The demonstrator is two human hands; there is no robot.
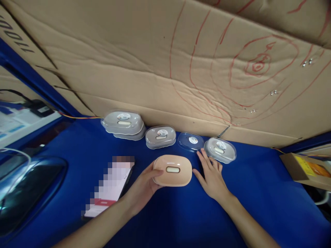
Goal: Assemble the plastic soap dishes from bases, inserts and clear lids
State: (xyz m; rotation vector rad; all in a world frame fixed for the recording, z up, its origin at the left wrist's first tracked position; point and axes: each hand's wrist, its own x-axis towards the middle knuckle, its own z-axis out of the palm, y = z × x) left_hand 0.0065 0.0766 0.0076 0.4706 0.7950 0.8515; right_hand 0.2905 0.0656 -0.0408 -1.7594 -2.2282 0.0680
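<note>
Your left hand (147,179) is clamped on the peach box (178,162) at the centre of the frame, thumb on top, fingers beneath. Your right hand (214,179), right of centre, has its fingers spread and seems to hold nothing; its fingertips reach the near edge of the clear lid (184,141), though you can't tell if they touch. The step looks like reaching for that lid while steadying the box. Picking it up would call for a fingertip grip on its thin rim, clear of the covered box (228,152) beside it.
</note>
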